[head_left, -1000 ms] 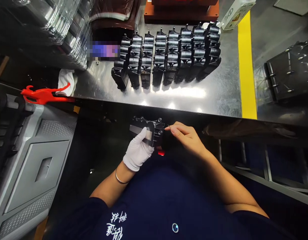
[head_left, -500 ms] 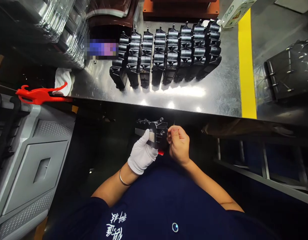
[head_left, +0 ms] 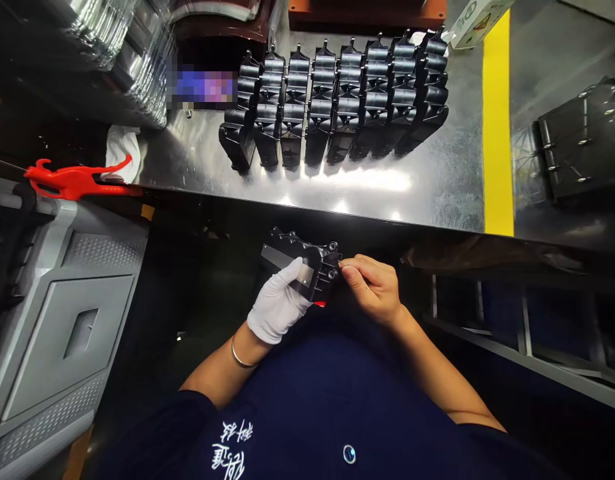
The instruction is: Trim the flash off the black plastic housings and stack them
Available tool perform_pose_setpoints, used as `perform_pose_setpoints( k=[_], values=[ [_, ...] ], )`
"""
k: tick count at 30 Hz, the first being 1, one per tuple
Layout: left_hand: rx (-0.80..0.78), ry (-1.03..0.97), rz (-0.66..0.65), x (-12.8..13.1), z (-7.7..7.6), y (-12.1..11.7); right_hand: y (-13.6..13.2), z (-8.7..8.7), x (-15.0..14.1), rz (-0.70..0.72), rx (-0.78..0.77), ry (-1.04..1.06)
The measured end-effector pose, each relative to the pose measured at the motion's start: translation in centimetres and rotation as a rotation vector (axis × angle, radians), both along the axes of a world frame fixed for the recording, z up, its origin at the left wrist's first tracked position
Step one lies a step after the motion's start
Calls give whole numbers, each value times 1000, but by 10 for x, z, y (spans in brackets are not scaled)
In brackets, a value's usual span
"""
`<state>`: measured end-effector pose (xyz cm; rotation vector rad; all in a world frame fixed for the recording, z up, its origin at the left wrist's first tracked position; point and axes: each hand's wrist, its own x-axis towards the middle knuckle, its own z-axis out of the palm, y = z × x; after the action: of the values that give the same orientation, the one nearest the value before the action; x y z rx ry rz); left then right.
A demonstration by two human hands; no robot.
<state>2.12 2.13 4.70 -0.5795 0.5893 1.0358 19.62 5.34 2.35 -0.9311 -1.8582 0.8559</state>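
While a black plastic part (head_left: 311, 253) is held up in front of the tabletop (head_left: 437, 193), work on it appears to be under way rather than finished. Its body is clamped in the grip of the gloved left hand (head_left: 280, 303), with the thumb laid over the grey metal strip (head_left: 274, 259) on its side. Its right end is met by the bare right hand (head_left: 374, 287), whose thumb and forefinger are drawn together; whether anything thin is pinched there cannot be told. The strip is judged to be already in place, but what is left at that end is not shown. On the tabletop, eight similar black parts (head_left: 322, 110) are stood side by side in a row; whether they have been worked on cannot be read from their looks. Behind them a red-brown block (head_left: 362, 15) and a white box (head_left: 480, 23) are set, and at the left edge a red tool (head_left: 77, 179) is rested by a white cloth (head_left: 122, 148). No obstacle is seen between hands and part.
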Motion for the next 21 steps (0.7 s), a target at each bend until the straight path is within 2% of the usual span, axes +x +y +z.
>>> perform_pose_setpoints(
  k=[8, 11, 15, 18, 21],
  values=[
    [33, 155, -28, 0, -2, -1, 5, -2, 5, 37, 22, -49],
    [100, 271, -63, 2, -3, -4, 7, -7, 8, 39, -10, -88],
    [209, 417, -137, 3, -6, -7, 3, -10, 6, -42, -61, -104],
    [214, 471, -159, 2, -9, -6, -1, -12, 0, -97, -91, -73],
    [205, 473, -162, 2, -9, -9, 2, -23, -4, -153, -143, -21]
  ],
)
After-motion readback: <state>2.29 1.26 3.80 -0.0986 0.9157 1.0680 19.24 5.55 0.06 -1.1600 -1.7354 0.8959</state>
